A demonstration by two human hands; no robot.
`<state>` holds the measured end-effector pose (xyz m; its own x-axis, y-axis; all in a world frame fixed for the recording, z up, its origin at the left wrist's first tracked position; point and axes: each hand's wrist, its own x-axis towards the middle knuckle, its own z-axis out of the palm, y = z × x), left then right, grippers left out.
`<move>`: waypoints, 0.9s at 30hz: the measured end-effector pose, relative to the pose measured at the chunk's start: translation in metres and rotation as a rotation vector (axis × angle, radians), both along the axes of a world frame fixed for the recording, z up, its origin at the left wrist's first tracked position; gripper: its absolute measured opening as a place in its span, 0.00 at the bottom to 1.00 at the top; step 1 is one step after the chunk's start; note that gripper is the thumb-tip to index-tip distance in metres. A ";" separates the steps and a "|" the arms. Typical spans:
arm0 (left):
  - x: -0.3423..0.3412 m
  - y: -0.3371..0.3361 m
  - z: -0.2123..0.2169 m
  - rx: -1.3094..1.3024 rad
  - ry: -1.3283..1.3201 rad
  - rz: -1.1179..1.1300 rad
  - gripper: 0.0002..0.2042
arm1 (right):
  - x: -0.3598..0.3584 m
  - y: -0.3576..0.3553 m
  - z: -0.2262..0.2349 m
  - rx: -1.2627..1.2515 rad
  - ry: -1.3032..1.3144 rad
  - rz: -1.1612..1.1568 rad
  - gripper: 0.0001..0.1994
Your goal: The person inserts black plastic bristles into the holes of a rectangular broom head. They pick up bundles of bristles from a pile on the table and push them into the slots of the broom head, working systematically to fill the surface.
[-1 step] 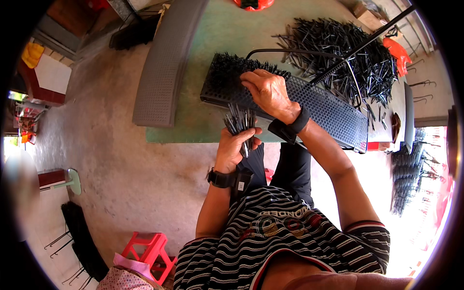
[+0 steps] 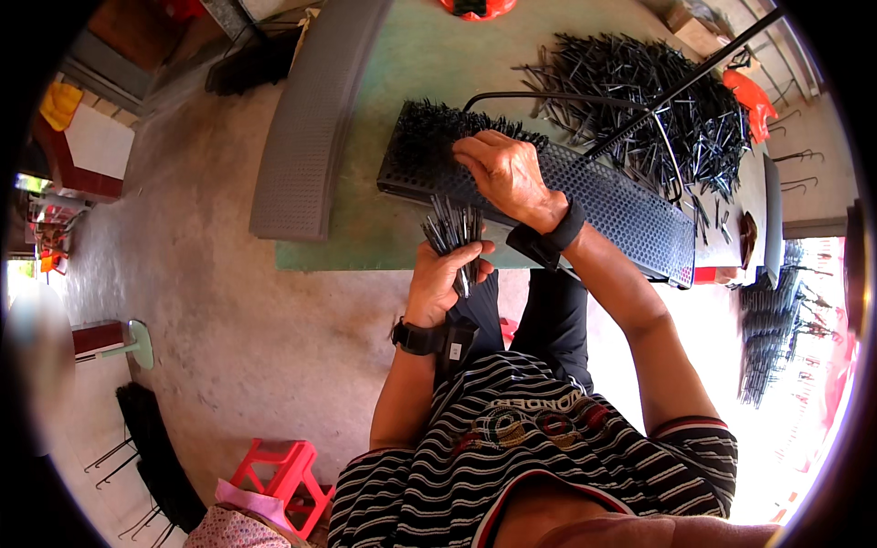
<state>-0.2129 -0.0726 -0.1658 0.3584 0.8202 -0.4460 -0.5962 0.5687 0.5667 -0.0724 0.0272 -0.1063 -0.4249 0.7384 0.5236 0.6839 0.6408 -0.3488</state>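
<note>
A bundle of thin black strips [image 2: 451,228] stands upright in my left hand [image 2: 433,285], whose fingers wrap round its lower end just off the table's near edge. My right hand [image 2: 513,178] is above a black perforated panel [image 2: 621,210], with thumb and fingers pinched together. Whatever the pinch holds is hidden against the dark panel. Dense black tufts [image 2: 425,128] rise from the panel's left and far part, beside my right fingertips. Rows of open holes show on its right part. Behind it lies a large heap of loose black strips [image 2: 630,100].
A black bent-rod frame [image 2: 548,95] and a long dark rod [image 2: 717,66] cross over the panel and heap. Stacked grey perforated sheets [image 2: 306,146] overhang the left side of the green table [image 2: 411,50]. An orange bag [image 2: 751,105] lies at right. A red stool [image 2: 283,470] stands behind left.
</note>
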 end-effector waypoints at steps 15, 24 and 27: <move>0.004 0.002 0.000 0.037 -0.009 -0.068 0.15 | 0.021 -0.014 -0.005 -0.804 0.360 0.049 0.07; 0.004 0.000 -0.012 -0.013 0.086 -0.063 0.15 | -0.006 -0.020 0.004 -0.272 0.646 -0.126 0.05; 0.001 0.001 -0.009 -0.022 0.102 -0.055 0.14 | -0.009 -0.018 -0.004 -0.168 0.564 -0.071 0.04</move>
<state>-0.2115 -0.0716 -0.1750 0.3545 0.7898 -0.5005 -0.5031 0.6123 0.6098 -0.0816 0.0096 -0.1099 -0.0618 0.8474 0.5273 0.4024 0.5047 -0.7638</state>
